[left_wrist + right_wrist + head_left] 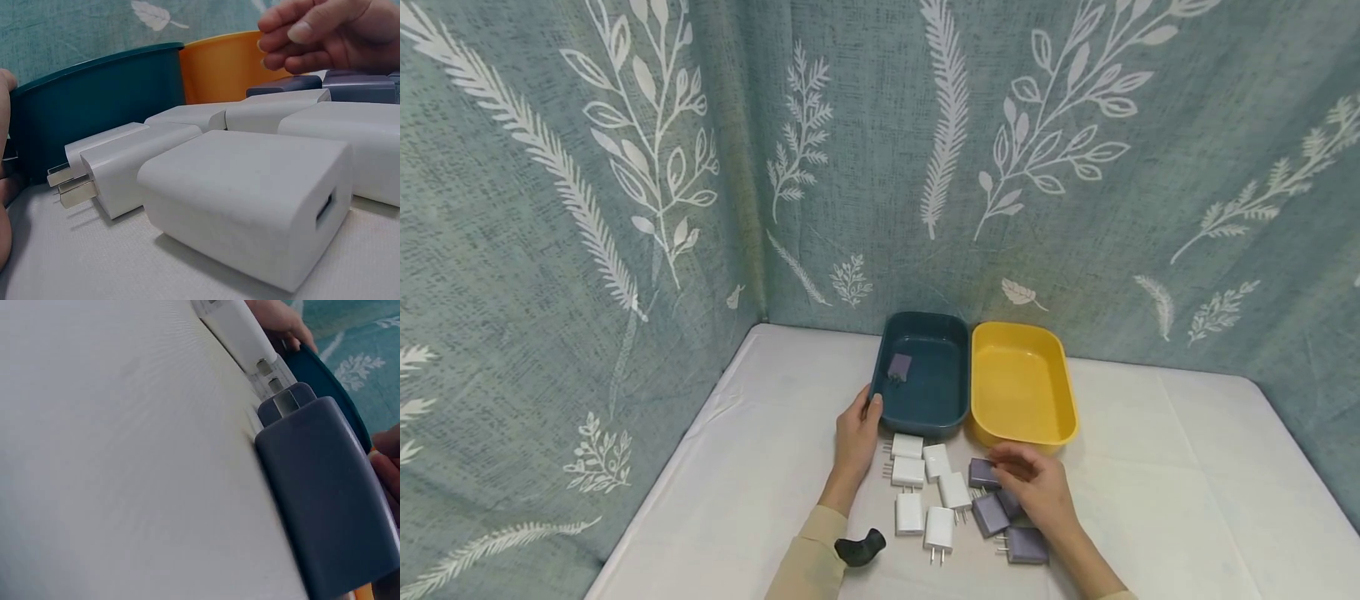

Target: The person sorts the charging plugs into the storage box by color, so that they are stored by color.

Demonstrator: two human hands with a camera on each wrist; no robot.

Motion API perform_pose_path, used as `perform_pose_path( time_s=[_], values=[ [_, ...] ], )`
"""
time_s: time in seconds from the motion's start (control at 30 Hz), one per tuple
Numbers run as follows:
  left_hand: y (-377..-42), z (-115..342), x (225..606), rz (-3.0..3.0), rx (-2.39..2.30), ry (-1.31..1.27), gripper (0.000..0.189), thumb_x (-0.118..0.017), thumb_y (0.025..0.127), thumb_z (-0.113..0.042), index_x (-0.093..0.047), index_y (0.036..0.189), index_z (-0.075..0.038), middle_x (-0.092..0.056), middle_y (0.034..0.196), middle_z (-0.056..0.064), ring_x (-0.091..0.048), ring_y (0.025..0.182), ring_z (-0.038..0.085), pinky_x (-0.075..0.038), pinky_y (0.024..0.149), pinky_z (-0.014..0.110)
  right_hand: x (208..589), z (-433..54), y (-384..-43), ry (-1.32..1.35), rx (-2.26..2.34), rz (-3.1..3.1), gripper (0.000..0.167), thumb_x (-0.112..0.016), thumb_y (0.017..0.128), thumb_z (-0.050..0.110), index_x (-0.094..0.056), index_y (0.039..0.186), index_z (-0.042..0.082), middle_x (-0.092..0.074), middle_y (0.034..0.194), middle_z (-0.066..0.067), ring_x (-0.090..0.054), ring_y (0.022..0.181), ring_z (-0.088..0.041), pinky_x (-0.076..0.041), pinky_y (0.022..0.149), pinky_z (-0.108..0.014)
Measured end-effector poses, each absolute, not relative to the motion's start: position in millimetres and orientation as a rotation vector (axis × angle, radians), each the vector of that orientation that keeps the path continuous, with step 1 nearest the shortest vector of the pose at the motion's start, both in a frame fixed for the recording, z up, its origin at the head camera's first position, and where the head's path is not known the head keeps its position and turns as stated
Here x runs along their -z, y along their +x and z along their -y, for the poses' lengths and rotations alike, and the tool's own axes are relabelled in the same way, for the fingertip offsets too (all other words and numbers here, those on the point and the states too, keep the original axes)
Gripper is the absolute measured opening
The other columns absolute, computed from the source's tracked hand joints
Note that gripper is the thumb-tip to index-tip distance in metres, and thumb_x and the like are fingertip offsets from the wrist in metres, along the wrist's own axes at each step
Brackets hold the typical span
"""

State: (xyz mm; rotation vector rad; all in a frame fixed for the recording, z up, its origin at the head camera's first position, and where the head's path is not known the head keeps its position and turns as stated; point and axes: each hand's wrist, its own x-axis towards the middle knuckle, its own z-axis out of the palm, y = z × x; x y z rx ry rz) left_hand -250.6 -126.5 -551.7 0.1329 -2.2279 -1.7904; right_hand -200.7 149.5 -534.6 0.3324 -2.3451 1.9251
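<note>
My left hand (856, 437) rests against the front left corner of a dark teal bin (925, 423), its fingers along the outer wall. A purple plug-in charger (899, 367) lies inside that bin. My right hand (1037, 483) hovers over several purple chargers (1027, 546), fingers loosely bent. The nearest purple charger (982, 472) is just by its fingertips; in the left wrist view nothing shows in the right hand (331, 37). Several white chargers (939, 529) with metal prongs lie between the hands; one white charger (250, 200) fills the left wrist view's foreground.
A yellow bin (1022, 383) stands right beside the teal one, near the back of the white-covered table (1165, 492). Behind hangs a patterned blue-green curtain (880, 167). A black curved object (861, 548) sits at the left sleeve.
</note>
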Motion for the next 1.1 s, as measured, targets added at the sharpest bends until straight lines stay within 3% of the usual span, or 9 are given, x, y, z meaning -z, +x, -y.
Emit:
perform_pose_path(
  time_s=[0.47, 0.83, 1.1],
  values=[
    [-251.0, 128.2, 552.3, 2.23, 1.776, 0.13, 0.052, -0.046, 0.102, -0.04, -0.048, 0.143, -0.008, -0.051, 0.146, 0.01, -0.046, 0.137, 0.024, -0.04, 0.115, 0.039, 536.8, -153.2, -199.4, 0.231, -1.88, 2.409, 0.042, -0.07, 0.072, -0.017, -0.066, 0.111, -0.005, -0.069, 0.11, -0.022, -0.07, 0.096, -0.013, -0.059, 0.086, -0.02],
    [-250.9, 127.6, 551.2, 2.218, 1.797, 0.126, 0.051, -0.046, 0.103, -0.038, -0.048, 0.143, -0.007, -0.052, 0.145, 0.011, -0.047, 0.137, 0.023, -0.04, 0.114, 0.037, 542.2, -155.7, -201.8, 0.235, -1.889, 2.475, 0.051, -0.075, 0.068, -0.015, -0.064, 0.117, -0.005, -0.068, 0.116, -0.024, -0.067, 0.099, -0.006, -0.057, 0.088, -0.02],
    [-248.9, 127.7, 549.4, 2.195, 1.814, 0.101, 0.051, -0.047, 0.102, -0.038, -0.048, 0.143, -0.006, -0.052, 0.145, 0.013, -0.047, 0.137, 0.026, -0.04, 0.114, 0.04, 542.4, -157.9, -206.2, 0.116, -1.951, 2.545, 0.05, -0.077, 0.07, -0.01, -0.063, 0.118, -0.005, -0.067, 0.119, -0.022, -0.07, 0.101, -0.016, -0.057, 0.088, -0.019]
  ],
)
